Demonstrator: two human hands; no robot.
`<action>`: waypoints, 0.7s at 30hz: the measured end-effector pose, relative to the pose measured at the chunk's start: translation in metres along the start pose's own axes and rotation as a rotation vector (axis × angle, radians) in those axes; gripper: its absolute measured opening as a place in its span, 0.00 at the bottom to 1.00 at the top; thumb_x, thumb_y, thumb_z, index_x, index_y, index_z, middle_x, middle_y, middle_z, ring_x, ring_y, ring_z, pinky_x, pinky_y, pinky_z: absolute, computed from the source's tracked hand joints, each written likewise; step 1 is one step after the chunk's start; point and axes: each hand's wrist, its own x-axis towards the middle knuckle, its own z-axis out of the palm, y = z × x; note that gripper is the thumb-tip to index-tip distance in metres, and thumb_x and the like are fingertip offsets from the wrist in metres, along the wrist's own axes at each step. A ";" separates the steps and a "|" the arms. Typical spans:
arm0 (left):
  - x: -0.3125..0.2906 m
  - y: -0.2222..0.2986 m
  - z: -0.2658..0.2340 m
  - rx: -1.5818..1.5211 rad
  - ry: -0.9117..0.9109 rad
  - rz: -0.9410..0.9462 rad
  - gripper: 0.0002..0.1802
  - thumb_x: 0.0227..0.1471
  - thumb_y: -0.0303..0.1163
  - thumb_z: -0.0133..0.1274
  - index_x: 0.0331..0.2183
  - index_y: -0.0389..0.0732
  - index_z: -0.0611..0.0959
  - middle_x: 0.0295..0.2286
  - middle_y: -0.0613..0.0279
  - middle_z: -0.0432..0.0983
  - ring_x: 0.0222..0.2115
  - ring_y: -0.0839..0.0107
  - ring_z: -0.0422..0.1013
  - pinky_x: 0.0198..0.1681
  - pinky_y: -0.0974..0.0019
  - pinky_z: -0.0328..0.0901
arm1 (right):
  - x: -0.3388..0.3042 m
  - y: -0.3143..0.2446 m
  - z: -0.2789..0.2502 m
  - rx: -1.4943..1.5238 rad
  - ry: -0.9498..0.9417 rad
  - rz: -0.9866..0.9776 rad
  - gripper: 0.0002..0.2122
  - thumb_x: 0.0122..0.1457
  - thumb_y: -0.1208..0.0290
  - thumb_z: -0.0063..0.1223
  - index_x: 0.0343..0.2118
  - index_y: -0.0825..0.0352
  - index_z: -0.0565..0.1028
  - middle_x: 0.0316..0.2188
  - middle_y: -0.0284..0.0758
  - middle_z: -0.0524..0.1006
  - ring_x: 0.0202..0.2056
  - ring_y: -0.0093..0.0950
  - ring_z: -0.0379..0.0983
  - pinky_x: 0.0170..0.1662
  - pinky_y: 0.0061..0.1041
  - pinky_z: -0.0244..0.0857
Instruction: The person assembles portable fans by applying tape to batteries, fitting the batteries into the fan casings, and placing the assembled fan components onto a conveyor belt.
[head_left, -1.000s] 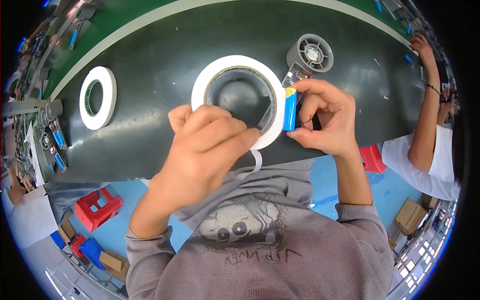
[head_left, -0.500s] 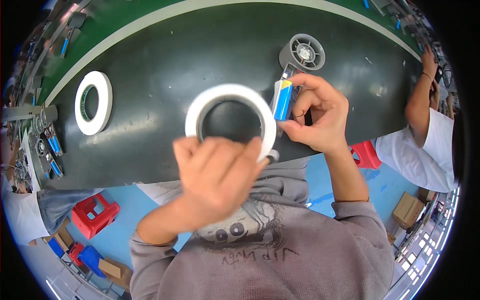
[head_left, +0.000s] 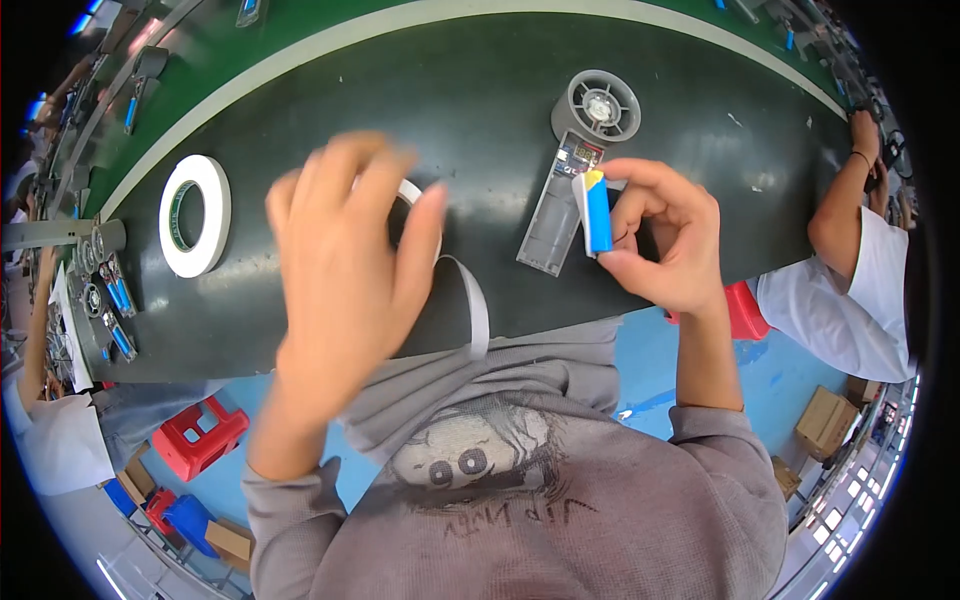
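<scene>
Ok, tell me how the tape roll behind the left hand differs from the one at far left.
The far-left roll shows its whole ring, while the other roll is mostly hidden behind the left hand. A loose white strip curls down beside the other roll; none shows on the far-left roll. Both rolls look white.

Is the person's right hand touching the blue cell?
Touching: the head view shows the right hand pinching the blue cell by its upper and lower ends.

Dark table (head_left: 470,110) with grey fan (head_left: 562,190), tape roll (head_left: 217,215)
</scene>
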 end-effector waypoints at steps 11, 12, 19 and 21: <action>0.093 0.023 0.070 -0.427 -0.173 0.163 0.26 0.47 0.40 0.71 0.43 0.34 0.83 0.32 0.51 0.79 0.26 0.59 0.76 0.33 0.59 0.71 | 0.002 -0.010 0.000 -0.531 -0.125 -0.220 0.26 0.36 0.73 0.71 0.44 0.67 0.80 0.19 0.26 0.75 0.19 0.21 0.72 0.34 0.22 0.64; 0.091 0.025 0.072 -0.448 -0.144 0.145 0.26 0.45 0.39 0.72 0.42 0.34 0.82 0.31 0.52 0.78 0.25 0.58 0.76 0.32 0.58 0.70 | 0.002 -0.010 -0.002 -0.546 -0.128 -0.204 0.25 0.36 0.72 0.71 0.44 0.67 0.80 0.19 0.25 0.75 0.20 0.21 0.72 0.35 0.22 0.64; 0.096 0.031 0.070 -0.385 -0.052 0.141 0.24 0.42 0.35 0.73 0.39 0.34 0.82 0.29 0.52 0.76 0.24 0.59 0.75 0.30 0.58 0.70 | 0.012 -0.005 0.001 -0.729 -0.087 -0.261 0.22 0.37 0.71 0.72 0.41 0.61 0.80 0.16 0.24 0.75 0.19 0.27 0.71 0.32 0.28 0.67; 0.098 0.031 0.069 -0.403 -0.068 0.119 0.25 0.43 0.35 0.73 0.40 0.34 0.82 0.30 0.51 0.76 0.24 0.56 0.76 0.31 0.57 0.70 | 0.015 -0.010 0.000 -0.799 -0.093 -0.255 0.23 0.36 0.71 0.72 0.41 0.61 0.80 0.16 0.23 0.74 0.19 0.26 0.71 0.33 0.27 0.66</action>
